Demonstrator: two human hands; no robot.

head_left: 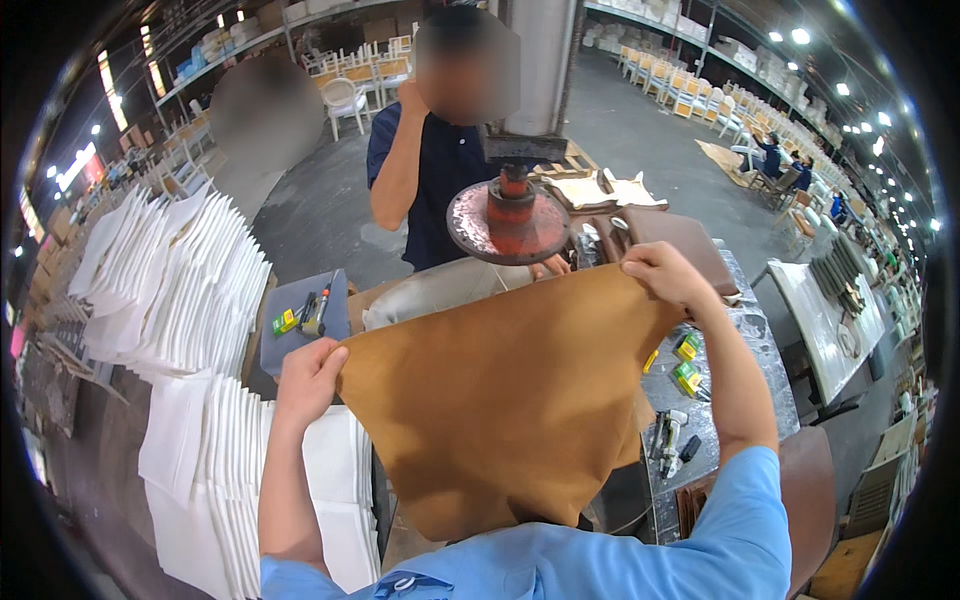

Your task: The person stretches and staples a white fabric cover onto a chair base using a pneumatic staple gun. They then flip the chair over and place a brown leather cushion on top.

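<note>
A large sheet of tan-brown leather-like upholstery material (500, 390) hangs spread out in front of me, its lower part close to my shirt. My left hand (308, 378) is closed on its upper left corner, thumb on top. With fingers bent round the edge, my right hand (664, 275) grips the upper right corner. Behind the sheet stands a press with a round red metal plate (508, 222). Under that plate lies a pale grey cushion or cover (440, 292), partly hidden by the sheet.
Tall stacks of white folded sheets (170, 280) stand at my left. A grey pad (290, 305) carries small boxes and tools. On the metal table (745, 350) at right lie a staple gun (668, 440), small green-yellow boxes and brown padded pieces (680, 240). A co-worker in navy (440, 185) stands opposite.
</note>
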